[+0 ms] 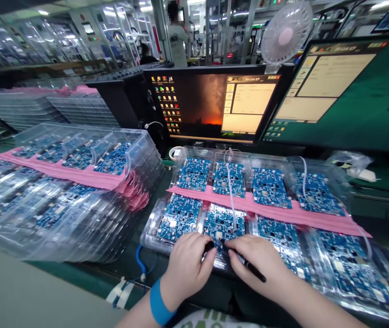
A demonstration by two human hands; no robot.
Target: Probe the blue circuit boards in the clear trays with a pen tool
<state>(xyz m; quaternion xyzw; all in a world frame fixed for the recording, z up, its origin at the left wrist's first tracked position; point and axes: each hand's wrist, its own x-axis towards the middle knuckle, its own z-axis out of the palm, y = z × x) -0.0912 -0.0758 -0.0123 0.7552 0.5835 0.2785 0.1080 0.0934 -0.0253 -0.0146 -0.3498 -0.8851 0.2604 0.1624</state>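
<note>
My right hand (259, 259) is closed round a slim black pen (255, 270), its tip end pointing at the near edge of a blue circuit board (223, 219). Beside it, my left hand (190, 257) pinches a small black piece (209, 246) that looks like a pen cap. Both hands are over the front row of a clear plastic tray (153, 228) holding several blue boards. A strip of pink foam (221, 197) runs between its two rows. A white cable (230, 187) lies across the board in front of my hands.
Stacked clear trays (112, 228) with more boards and pink sheets stand on the left. Behind the work are a monitor (197, 105), a second monitor (351, 100) and a small fan (286, 36). A blue cord (140, 262) hangs near the bench edge. A person (178, 43) stands far back.
</note>
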